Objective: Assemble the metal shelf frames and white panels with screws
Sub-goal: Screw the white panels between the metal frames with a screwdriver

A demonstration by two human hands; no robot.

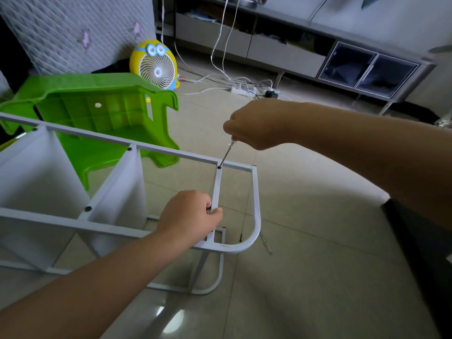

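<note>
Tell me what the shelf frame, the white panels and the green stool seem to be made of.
The shelf frame looks like white-painted metal tube: square section, smooth bent corner, soft sheen. The panels seem thin white plastic, perhaps fabric; light passes through them. The green stool looks moulded plastic: glossy, with ribs underneath.

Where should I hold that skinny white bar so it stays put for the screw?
Probably low on the crossbar, coming from its left, where the left hand grips it. It is thin and bare there, and the screwdriver in the right hand is busy at its far end.
</note>
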